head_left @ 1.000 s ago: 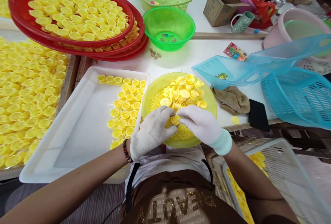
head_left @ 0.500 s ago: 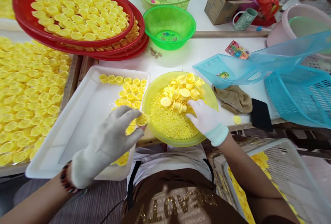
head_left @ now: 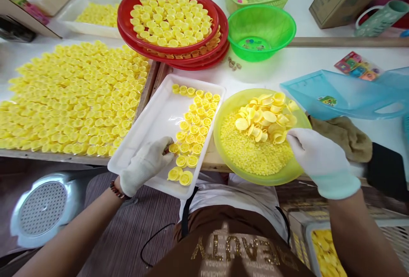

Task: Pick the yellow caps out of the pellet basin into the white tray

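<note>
The small yellow cup [head_left: 174, 148] sits inside the white tray [head_left: 145, 128], at the left end of a short row of matching cups [head_left: 194, 129]. My left hand [head_left: 147, 163], in a white knit glove, reaches over the tray's near left side. Its thumb and forefinger meet the cup's left edge; I cannot tell whether they grip it or have released it. The matching cups occupy the tray's right part, open side up, in uneven rows.

Just right of the tray is the yellow bowl [head_left: 262, 180]. It contains fine yellow granules [head_left: 255, 153], with a heap of pale yellow cups [head_left: 268, 117] on top toward the far side. My right hand [head_left: 321, 157], also gloved, is at the bowl's right edge. Its fingers are curled toward the thumb, beside the heap; I cannot tell whether they hold anything.

Left of the tray, a dense spread of yellow cups [head_left: 76, 102] covers the adjoining surface. Beyond the tray are stacked red trays [head_left: 126, 25], the top one loaded with cups. The green bowl [head_left: 238, 47] is just right of the stack. Right of the yellow bowl are a blue translucent container [head_left: 306, 89], a brown cloth [head_left: 345, 138] and a flat black object [head_left: 388, 168].
</note>
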Action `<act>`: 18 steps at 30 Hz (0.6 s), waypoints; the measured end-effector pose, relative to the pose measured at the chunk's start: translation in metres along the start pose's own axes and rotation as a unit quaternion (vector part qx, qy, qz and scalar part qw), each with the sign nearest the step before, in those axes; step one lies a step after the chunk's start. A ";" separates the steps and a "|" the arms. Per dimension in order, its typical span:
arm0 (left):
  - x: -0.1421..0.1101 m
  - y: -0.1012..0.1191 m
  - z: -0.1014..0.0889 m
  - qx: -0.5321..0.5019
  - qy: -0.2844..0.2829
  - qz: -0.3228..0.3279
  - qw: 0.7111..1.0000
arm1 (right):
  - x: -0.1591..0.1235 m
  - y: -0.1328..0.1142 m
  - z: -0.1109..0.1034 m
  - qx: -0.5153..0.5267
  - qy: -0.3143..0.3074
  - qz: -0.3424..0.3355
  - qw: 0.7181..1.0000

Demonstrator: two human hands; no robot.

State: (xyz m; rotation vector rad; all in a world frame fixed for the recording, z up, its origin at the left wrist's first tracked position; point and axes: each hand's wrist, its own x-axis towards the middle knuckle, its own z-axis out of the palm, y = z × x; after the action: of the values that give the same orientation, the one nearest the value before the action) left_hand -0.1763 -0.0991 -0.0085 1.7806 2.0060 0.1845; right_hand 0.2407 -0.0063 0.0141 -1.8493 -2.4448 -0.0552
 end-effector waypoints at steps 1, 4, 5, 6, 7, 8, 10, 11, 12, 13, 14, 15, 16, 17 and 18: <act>0.000 0.001 -0.002 0.015 -0.004 0.002 1.000 | -0.001 0.000 -0.001 0.005 0.000 -0.002 1.000; -0.002 0.012 -0.017 0.096 0.001 0.022 0.995 | 0.001 -0.001 0.005 0.014 -0.028 -0.027 0.999; -0.003 0.019 -0.023 0.125 0.008 0.036 0.991 | 0.003 -0.001 0.010 0.014 -0.041 -0.034 0.998; -0.003 0.027 -0.028 0.150 0.019 0.054 0.987 | 0.005 -0.002 0.014 0.014 -0.051 -0.038 0.998; -0.001 0.036 -0.032 0.163 0.035 0.078 0.983 | 0.008 -0.003 0.018 0.014 -0.057 -0.039 0.998; 0.001 0.046 -0.034 0.161 0.050 0.108 0.980 | 0.010 -0.004 0.019 0.013 -0.058 -0.034 0.998; 0.011 0.070 -0.029 0.117 0.070 0.182 0.974 | 0.013 -0.004 0.016 0.011 -0.047 -0.018 0.999; 0.016 0.083 -0.024 0.084 0.075 0.222 0.969 | 0.013 -0.005 0.011 0.017 -0.040 -0.010 0.999; 0.022 0.098 -0.017 0.052 0.075 0.263 0.960 | 0.012 -0.007 0.005 0.029 -0.037 -0.007 0.999; 0.027 0.113 -0.009 0.027 0.071 0.303 0.950 | 0.010 -0.009 -0.003 0.049 -0.037 -0.006 0.998; 0.031 0.129 0.000 0.013 0.068 0.338 0.939 | 0.008 -0.013 -0.010 0.075 -0.041 -0.008 0.996; 0.034 0.144 0.007 0.007 0.066 0.366 0.928 | 0.005 -0.018 -0.016 0.106 -0.050 -0.015 0.993; 0.036 0.159 0.014 0.011 0.063 0.390 0.919 | 0.003 -0.023 -0.021 0.137 -0.063 -0.025 0.988; 0.037 0.171 0.020 0.019 0.057 0.407 0.911 | 0.001 -0.027 -0.024 0.167 -0.077 -0.037 0.982; 0.037 0.180 0.024 0.030 0.047 0.417 0.907 | -0.001 -0.031 -0.026 0.194 -0.092 -0.051 0.975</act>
State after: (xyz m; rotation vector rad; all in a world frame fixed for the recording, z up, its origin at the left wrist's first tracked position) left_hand -0.0053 -0.0391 0.0311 2.6033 1.1773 0.4757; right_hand 0.2116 -0.0175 0.0403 -1.6206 -2.4375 0.5712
